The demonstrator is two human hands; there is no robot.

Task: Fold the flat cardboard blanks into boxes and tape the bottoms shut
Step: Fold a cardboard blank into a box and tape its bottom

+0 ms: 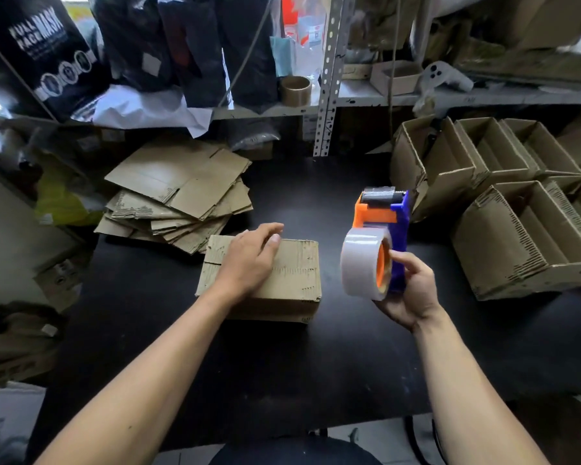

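Behind black table (332,347), cluttered metal shelves (329,75) stand.

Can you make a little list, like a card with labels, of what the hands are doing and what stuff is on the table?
left hand: presses flat on top of the folded box
right hand: holds the tape dispenser up off the table
tape on box: none seen yet
flat blanks: messy pile, far left of the table
finished boxes: stacked at the right, open sides showing
spare tape roll: on the shelf behind
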